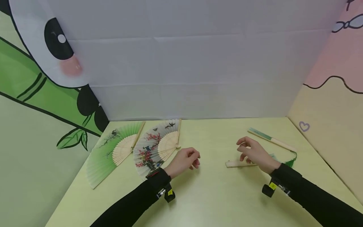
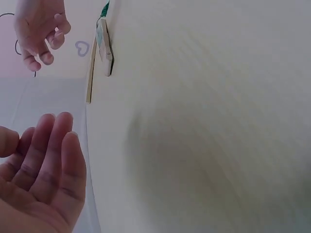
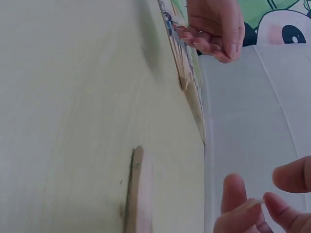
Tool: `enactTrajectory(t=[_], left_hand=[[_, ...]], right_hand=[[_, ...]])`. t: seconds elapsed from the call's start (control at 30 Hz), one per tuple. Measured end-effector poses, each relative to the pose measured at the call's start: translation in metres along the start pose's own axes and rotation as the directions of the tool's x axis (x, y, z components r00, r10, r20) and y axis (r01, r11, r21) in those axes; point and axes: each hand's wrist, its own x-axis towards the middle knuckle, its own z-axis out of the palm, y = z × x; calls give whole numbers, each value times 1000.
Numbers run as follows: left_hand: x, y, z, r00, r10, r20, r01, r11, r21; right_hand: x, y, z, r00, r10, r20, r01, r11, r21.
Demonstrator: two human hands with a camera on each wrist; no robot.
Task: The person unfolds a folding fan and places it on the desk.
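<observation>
My left hand (image 1: 183, 161) hovers above the table beside a spread white folding fan (image 1: 148, 146) printed with red blossoms and birds. Its fingers hang loosely bent around nothing. To the left of that fan lies a spread green folding fan (image 1: 103, 153). Over a closed folding fan (image 1: 233, 164) on the right, my right hand (image 1: 258, 154) is held in the air, fingers loosely bent and holding nothing; it hides part of that fan. Another closed fan (image 1: 262, 135), with a green section, lies farther back. In the right wrist view, the nearer closed fan (image 3: 141, 194) is apart from the fingers (image 3: 233, 191).
A green tassel (image 1: 290, 162) lies behind the right wrist. The pale yellow table (image 1: 215, 201) is bordered by a white back panel (image 1: 198, 69) and printed side panels. A black strap with a small camera is on each wrist.
</observation>
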Motion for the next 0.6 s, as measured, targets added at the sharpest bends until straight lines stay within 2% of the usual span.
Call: enactTrajectory(t=[0.07,0.13,0.2,0.23,0.27,0.3,0.37,0.43,0.47,0.5,0.53,0.6], left_hand=[[12,6,11,999,40,6,-40,996,77],[24,10,22,996,88,9,-88,981,176],[34,13,35,990,141,24,-141,946,292],[38,15,42,984,174,37,-176,914,365],[43,16,50,976,210,56,-212,872,442],[48,19,58,968,240,78,-245,817,522],[57,23,73,948,290,129,-300,687,661],[65,27,89,935,309,172,-324,557,765],[69,29,96,934,304,187,-325,508,798],[73,31,103,935,292,200,-322,468,823],[77,32,109,938,278,208,-317,441,840],[83,36,120,947,240,212,-296,404,866]], right_hand=[[-12,6,-9,999,45,-5,-45,998,46],[-21,13,-15,994,110,9,-110,984,143],[-30,21,-18,984,176,34,-178,949,261],[-35,25,-18,978,205,45,-209,926,315],[-39,29,-19,972,230,51,-233,905,356],[-43,32,-19,967,248,52,-249,889,383],[-50,38,-19,960,278,45,-271,868,417],[-56,43,-19,953,302,30,-284,852,440],[-59,46,-19,949,314,21,-289,844,452],[-61,48,-20,945,328,13,-296,835,464],[-63,50,-20,941,338,6,-300,826,477],[-68,54,-22,937,350,2,-301,803,514]])
